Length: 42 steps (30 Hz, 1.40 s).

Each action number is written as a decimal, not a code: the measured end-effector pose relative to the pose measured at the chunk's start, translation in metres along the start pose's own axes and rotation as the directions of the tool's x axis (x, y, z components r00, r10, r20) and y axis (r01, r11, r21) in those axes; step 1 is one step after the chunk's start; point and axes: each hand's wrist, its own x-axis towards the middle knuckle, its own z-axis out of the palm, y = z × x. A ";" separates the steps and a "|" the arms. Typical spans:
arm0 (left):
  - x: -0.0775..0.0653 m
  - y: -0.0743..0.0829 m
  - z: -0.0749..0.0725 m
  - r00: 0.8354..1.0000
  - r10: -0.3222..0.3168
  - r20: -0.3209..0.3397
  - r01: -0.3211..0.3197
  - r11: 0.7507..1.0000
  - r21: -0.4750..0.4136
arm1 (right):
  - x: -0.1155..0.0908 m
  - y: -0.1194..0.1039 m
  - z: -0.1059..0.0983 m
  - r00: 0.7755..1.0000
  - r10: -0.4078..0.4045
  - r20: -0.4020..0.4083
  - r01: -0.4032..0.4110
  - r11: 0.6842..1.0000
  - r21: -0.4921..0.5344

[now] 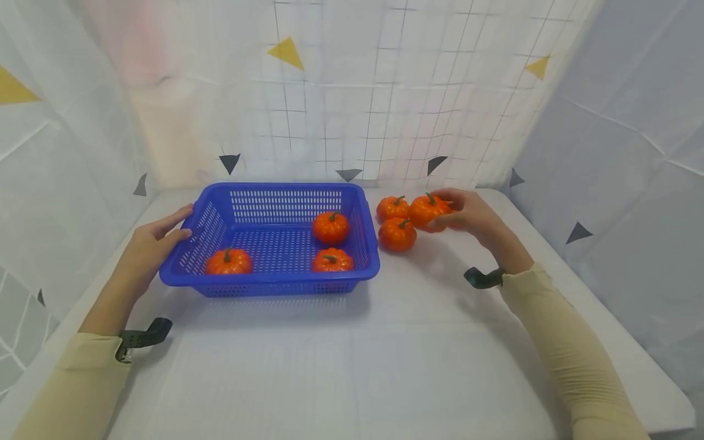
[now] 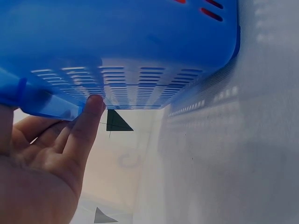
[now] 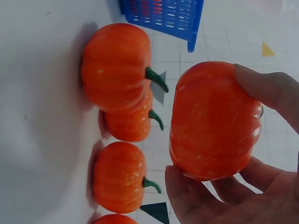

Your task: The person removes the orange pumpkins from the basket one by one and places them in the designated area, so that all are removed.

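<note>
My right hand pinches a small orange toy pumpkin between thumb and fingers, raised off the white table. Under and beside it, more pumpkins with green stems stand on the table; the right wrist view shows several in a row, one cut off by the frame edge. A blue plastic basket stands left of them with three pumpkins inside. At the basket's left side my left hand grips the rim, its fingers against the outer slotted wall beneath it.
White sheeting with grid lines and dark and yellow triangles hangs behind the table and at both sides. The white tabletop stretches in front of the basket. Its right edge runs beyond the right forearm.
</note>
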 end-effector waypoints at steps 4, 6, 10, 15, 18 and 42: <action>0.000 0.002 0.000 1.000 0.002 0.002 -0.002 1.000 0.000 | 0.001 0.008 -0.002 1.000 0.006 -0.009 -0.006 1.000 0.005; 0.000 0.002 0.000 1.000 0.006 0.001 -0.006 1.000 0.000 | 0.001 0.013 -0.002 1.000 0.006 -0.016 -0.007 1.000 0.000; 0.000 0.002 0.000 1.000 0.003 0.004 -0.004 1.000 0.006 | 0.000 0.022 -0.002 1.000 0.015 -0.026 -0.016 1.000 -0.017; 0.000 0.001 0.000 1.000 0.005 0.010 -0.005 1.000 0.005 | 0.000 0.029 0.000 0.999 0.030 -0.026 -0.031 0.999 -0.035; 0.000 0.000 0.001 1.000 0.013 0.009 -0.013 1.000 0.002 | 0.001 0.032 0.001 0.999 0.036 -0.032 -0.038 0.998 -0.041; -0.003 0.003 0.001 1.000 -0.001 0.002 0.001 1.000 0.010 | 0.010 0.053 0.001 0.998 0.057 -0.026 -0.060 0.989 -0.135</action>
